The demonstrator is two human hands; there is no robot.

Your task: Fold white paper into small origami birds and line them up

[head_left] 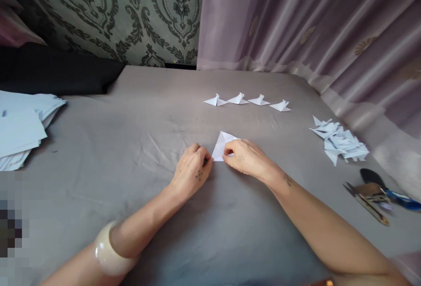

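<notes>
A small white sheet of paper [222, 144] with creases lies on the grey cloth in front of me. My left hand [194, 165] has its fingers curled and pinches the sheet's lower left corner. Thumb and fingers of my right hand [247, 156] press together on the paper's right part, covering some of it. Behind the sheet stands a row of several folded white paper birds [240, 98]. Off to the right is a heap of more folded white paper pieces [345, 142].
A stack of white paper sheets [19, 123] lies at the left, below a black cloth-like thing [59, 71]. At the right are a pointed tool with a light handle [370, 207] and a blue-handled item [403, 199]. A purple curtain [279, 18] hangs behind.
</notes>
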